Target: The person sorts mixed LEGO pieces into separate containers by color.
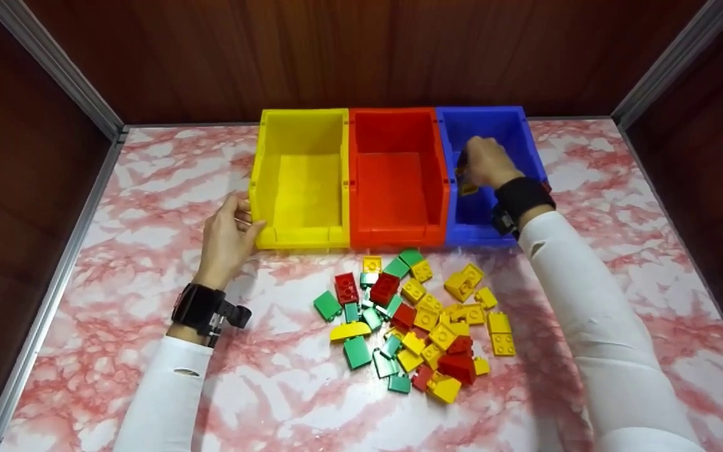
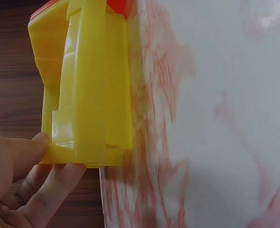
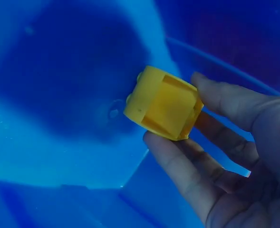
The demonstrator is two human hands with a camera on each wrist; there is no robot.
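Note:
My right hand (image 1: 490, 163) is inside the blue bin (image 1: 481, 240). Between thumb and fingers it holds a yellow toy brick (image 3: 170, 107), its hollow side facing the right wrist camera. At the front left corner of the yellow bin (image 1: 302, 237), my left hand (image 1: 226, 238) grips the wall. In the left wrist view, the thumb lies on the inner side of that corner and the fingers (image 2: 59, 185) are against the outside. A loose pile of red, green and yellow bricks (image 1: 427, 317) lies on the table in front of the bins.
Between the yellow and blue bins stands a red bin (image 1: 393, 188), all three side by side. They stand on a red-and-white marbled table (image 1: 148, 207). Brown wood-grain panels (image 1: 393, 50) rise behind and at both sides, with metal strips along the corners.

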